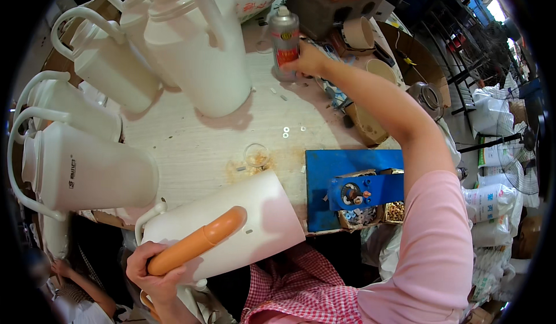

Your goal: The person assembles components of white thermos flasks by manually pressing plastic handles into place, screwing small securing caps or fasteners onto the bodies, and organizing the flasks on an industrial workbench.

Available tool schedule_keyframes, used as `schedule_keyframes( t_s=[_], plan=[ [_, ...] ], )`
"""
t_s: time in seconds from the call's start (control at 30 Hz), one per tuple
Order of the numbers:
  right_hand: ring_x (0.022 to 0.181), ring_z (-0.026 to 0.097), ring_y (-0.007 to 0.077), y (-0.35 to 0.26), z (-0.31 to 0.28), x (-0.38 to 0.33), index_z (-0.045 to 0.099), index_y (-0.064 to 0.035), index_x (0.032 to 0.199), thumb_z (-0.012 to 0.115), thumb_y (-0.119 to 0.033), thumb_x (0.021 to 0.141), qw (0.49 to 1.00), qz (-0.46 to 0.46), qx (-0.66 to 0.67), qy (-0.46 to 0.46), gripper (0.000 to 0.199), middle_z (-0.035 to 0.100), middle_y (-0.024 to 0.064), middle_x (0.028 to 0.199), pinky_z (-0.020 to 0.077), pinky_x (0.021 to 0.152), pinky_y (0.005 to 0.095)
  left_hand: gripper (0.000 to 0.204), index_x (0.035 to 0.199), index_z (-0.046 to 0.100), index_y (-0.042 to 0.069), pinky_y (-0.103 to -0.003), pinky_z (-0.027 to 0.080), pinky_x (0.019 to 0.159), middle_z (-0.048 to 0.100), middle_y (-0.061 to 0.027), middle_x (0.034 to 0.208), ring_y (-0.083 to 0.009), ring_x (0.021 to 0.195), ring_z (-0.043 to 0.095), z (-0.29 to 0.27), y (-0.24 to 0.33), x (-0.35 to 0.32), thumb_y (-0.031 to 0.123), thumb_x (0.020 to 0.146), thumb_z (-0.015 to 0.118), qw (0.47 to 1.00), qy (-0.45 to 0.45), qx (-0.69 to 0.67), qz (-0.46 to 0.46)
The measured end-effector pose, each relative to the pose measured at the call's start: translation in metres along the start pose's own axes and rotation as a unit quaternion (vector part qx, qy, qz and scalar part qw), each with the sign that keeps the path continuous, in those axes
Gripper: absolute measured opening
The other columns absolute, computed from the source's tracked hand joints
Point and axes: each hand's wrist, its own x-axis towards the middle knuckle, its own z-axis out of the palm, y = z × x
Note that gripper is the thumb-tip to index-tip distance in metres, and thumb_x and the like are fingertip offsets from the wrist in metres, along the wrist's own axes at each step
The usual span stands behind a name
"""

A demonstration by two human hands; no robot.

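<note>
A white insulated jug (266, 208) lies tilted on its side at the table's front edge, its orange handle (202, 240) facing up. My left hand (152, 266) is closed round the lower end of that handle. At the far side of the table stands a silver spray can (285, 31) with a red and yellow label. My right hand (310, 60) reaches out to it, fingers closed about its lower right side. Part of that grip is hidden behind the can.
Several white jugs with curved handles, such as this large one (200, 52), crowd the left and back left. A blue metal fixture (324, 167) with boxes of small parts sits at right. Small washers (285, 132) and a clear ring (256, 155) lie mid-table. Another person's arm (87, 283) shows lower left.
</note>
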Motion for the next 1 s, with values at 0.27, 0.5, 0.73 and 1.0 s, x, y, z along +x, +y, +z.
schedule_keyframes(
  t_s=[0.27,0.5,0.73,1.0],
  plan=[
    [0.082,0.072,0.022,0.073,-0.006,0.041,0.049,0.0045,0.135,0.09,-0.025,0.064,0.983,-0.085,-0.071,0.15,0.087,0.067,0.0178,0.118,0.0598,0.071,0.0336,0.044,0.09,0.065,-0.002,-0.026,0.045,0.07,0.061,-0.0038,0.084,-0.0128,0.076,0.057,0.002,0.0,0.006,0.026,0.066,0.089,0.998,-0.05,-0.003,0.028],
    [0.078,0.068,0.0163,-0.074,-0.056,-0.099,0.069,0.0034,0.107,0.076,-0.019,0.086,0.972,-0.184,-0.089,0.12,0.031,0.074,0.0113,0.091,0.0555,0.069,0.0319,0.044,0.099,0.064,-0.005,-0.03,0.048,0.082,0.064,-0.0075,0.094,-0.0187,0.088,0.06,-0.021,-0.012,-0.008,0.013,0.064,0.084,0.998,0.01,0.055,0.037],
    [0.071,0.068,0.0126,-0.097,-0.022,-0.399,0.073,0.001,0.091,0.068,-0.013,0.093,0.973,-0.111,0.188,-0.079,0.015,0.072,0.0086,0.083,0.0522,0.061,0.0259,0.035,0.101,0.064,-0.004,-0.028,0.049,0.082,0.064,-0.0056,0.093,-0.0158,0.086,0.06,-0.029,-0.025,-0.027,0.011,0.075,0.083,0.996,0.02,-0.005,0.087],
    [0.098,0.067,0.0306,0.036,0.066,-0.378,0.076,-0.0088,0.097,0.071,-0.02,0.085,0.954,-0.047,-0.178,0.235,0.017,0.072,0.008,0.1,0.0536,0.086,0.0407,0.034,0.097,0.065,-0.001,-0.023,0.045,0.073,0.061,-0.0006,0.088,-0.0088,0.079,0.054,-0.041,0.006,-0.092,0.021,0.08,0.084,0.998,-0.021,-0.06,0.002]
  ],
)
